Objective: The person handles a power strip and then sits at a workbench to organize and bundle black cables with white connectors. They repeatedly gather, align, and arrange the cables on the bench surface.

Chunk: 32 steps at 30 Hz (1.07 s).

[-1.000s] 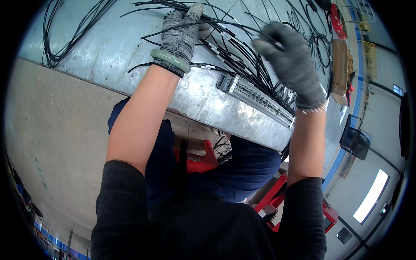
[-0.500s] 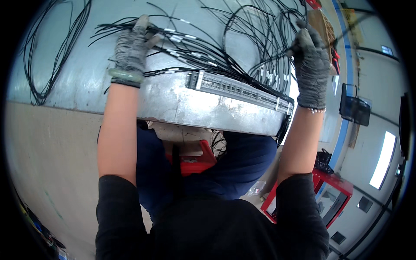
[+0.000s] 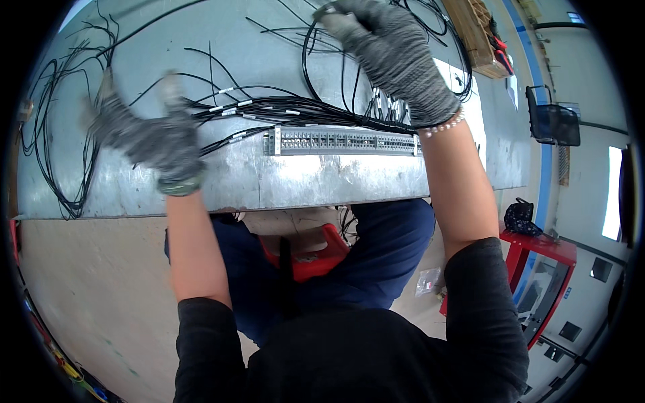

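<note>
Near the table's front edge lies a long grey terminal strip (image 3: 349,142) with rows of slots. Many black wires with white labels (image 3: 269,109) run along its far side and spread out to the left. My left hand (image 3: 149,138), in a grey knit glove, hovers left of this bundle with fingers spread and nothing visible in it; its fingertips are smeared by motion. Farther back, my gloved right hand (image 3: 386,50) is curled with its fingers at a black wire that rises from the bundle. The palm side is hidden, along with some wires beneath it.
Loops of black wire (image 3: 47,148) lie on the metal table (image 3: 302,181) at the left. A wooden box (image 3: 474,37) with red-handled tools stands at the back right, near a white sheet (image 3: 474,111). Below the table are a red stool (image 3: 319,258) and a red cabinet (image 3: 547,248).
My left hand has left the wire bundle and moved left, its fingers spreading. My right hand has moved left and farther back over the table. Wires on the right have been shifted.
</note>
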Motion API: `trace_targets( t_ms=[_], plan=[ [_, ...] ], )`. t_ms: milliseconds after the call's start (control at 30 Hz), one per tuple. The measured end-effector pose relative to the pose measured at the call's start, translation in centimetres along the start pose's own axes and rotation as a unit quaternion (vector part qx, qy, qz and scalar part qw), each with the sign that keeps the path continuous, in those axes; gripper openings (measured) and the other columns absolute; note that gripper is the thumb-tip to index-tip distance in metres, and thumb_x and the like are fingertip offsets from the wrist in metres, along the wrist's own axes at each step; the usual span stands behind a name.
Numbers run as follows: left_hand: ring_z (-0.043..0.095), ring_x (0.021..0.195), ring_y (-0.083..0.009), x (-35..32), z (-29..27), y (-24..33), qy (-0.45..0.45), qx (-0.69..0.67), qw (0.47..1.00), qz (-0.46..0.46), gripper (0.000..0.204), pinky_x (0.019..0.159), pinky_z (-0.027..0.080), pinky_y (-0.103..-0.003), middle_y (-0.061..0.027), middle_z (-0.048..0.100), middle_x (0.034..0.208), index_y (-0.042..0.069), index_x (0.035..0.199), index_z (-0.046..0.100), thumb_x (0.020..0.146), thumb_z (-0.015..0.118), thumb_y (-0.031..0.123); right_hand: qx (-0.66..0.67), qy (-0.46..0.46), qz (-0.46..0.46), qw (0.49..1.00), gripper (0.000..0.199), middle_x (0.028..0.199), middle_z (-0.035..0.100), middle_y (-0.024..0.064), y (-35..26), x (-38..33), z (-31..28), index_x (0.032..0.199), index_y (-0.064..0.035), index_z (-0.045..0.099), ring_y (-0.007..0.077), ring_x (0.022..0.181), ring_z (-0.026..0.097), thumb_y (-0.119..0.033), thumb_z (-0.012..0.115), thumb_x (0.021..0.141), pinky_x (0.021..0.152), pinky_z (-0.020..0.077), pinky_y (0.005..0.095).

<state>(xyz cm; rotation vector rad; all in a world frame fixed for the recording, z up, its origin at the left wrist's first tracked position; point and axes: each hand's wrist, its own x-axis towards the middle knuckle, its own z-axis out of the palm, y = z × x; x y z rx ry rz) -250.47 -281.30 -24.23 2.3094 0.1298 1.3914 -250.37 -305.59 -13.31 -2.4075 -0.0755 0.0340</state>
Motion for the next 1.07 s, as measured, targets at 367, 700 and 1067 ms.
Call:
trace_targets(
  t_ms=[367,700,1067],
  plan=[
    [0.060,0.100,-0.0204,-1.8,1.5,4.3,-0.311,-0.674,0.538,-0.399,0.043,0.083,0.053,-0.031,-0.0150,0.057,0.115,-0.001,0.125,0.043,0.096,0.049,0.030,0.055,-0.083,-0.011,0.995,0.022,0.083,0.067,0.0084,-0.9,0.8,4.6,0.101,-0.0035,0.064,0.0141,0.077,0.063,-0.018,0.066,0.085,0.072,0.0523,0.0283],
    [0.062,0.076,-0.0121,-2.5,1.5,3.3,-0.291,-0.668,0.532,-0.431,0.029,0.069,0.054,-0.024,-0.0109,0.065,0.093,0.000,0.108,0.055,0.096,0.051,0.026,0.098,-0.058,-0.031,0.993,0.023,0.088,0.067,0.0081,-0.5,-0.1,5.4,0.102,-0.0057,0.066,0.0146,0.081,0.063,-0.020,0.065,0.085,0.075,0.0516,0.0287],
    [0.062,0.083,-0.0159,-2.5,1.3,2.7,-0.308,-0.672,0.529,-0.418,0.034,0.075,0.054,-0.028,-0.0121,0.061,0.097,0.000,0.113,0.051,0.095,0.051,0.029,0.141,-0.055,-0.032,0.988,0.021,0.087,0.067,0.0097,0.7,0.1,5.3,0.100,-0.0069,0.067,0.0167,0.082,0.063,-0.022,0.066,0.085,0.076,0.0515,0.0307]
  ],
)
